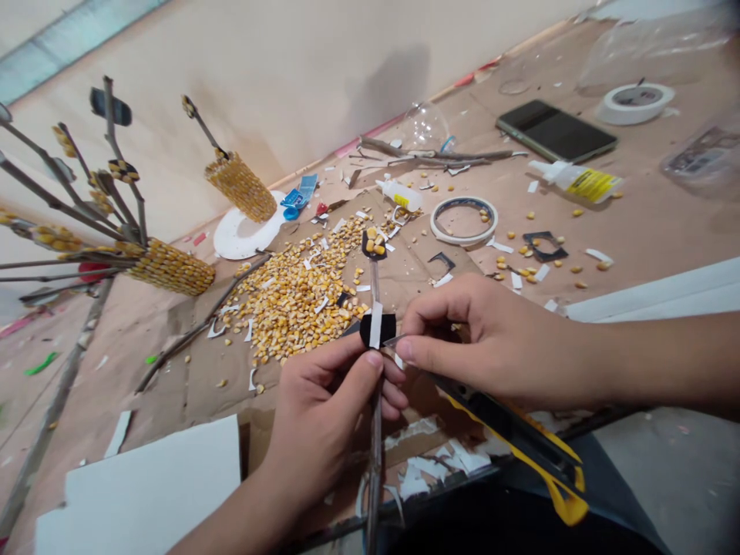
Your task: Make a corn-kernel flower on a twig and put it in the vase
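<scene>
My left hand [332,408] pinches a thin brown twig [375,447] that stands roughly upright in front of me. Just above its thumb, a black paper piece [388,328] sits against the twig, with a strip of white tape [376,324] running along it. On the twig's top end, several corn kernels rest on another black piece [374,243]. In my right hand [468,339] is a yellow and black utility knife [509,428], its blade tip touching or very near the lower right edge of the black paper. A heap of corn kernels [289,304] lies behind my left hand.
Two kernel-covered cylinders [170,266] hold twigs at the left. Glue bottles [578,181], tape rolls [464,221], a phone [556,131] and loose twigs [428,154] lie towards the back and right. White board [156,486] lies at front left, paper scraps [428,470] near the front edge.
</scene>
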`<state>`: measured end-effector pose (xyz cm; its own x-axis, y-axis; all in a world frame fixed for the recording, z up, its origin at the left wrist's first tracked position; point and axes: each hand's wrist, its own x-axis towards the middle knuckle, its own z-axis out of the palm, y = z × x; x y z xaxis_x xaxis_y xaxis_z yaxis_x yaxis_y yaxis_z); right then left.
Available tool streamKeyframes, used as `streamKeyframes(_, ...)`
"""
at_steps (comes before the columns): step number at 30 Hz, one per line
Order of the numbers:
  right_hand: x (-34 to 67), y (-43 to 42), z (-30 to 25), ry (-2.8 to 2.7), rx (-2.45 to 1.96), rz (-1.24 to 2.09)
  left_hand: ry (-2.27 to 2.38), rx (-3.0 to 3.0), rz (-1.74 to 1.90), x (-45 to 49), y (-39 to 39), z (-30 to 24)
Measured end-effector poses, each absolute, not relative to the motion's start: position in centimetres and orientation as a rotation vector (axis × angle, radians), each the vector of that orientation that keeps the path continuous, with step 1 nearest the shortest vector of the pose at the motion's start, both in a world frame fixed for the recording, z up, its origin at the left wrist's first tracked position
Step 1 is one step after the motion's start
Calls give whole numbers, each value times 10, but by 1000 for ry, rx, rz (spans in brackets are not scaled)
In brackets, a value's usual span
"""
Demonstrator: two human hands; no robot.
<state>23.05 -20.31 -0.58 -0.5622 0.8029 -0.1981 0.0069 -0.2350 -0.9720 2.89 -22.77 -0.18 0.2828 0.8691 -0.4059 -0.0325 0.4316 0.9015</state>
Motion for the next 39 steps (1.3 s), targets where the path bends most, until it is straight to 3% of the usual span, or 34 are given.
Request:
streamKeyframes(33, 229, -203, -4, -1433, -959, 1953, 1168, 930, 745, 32, -229, -2)
streamKeyframes(39, 239, -198, -2, -1589, -983, 1535, 1179, 871, 727, 29, -229, -6)
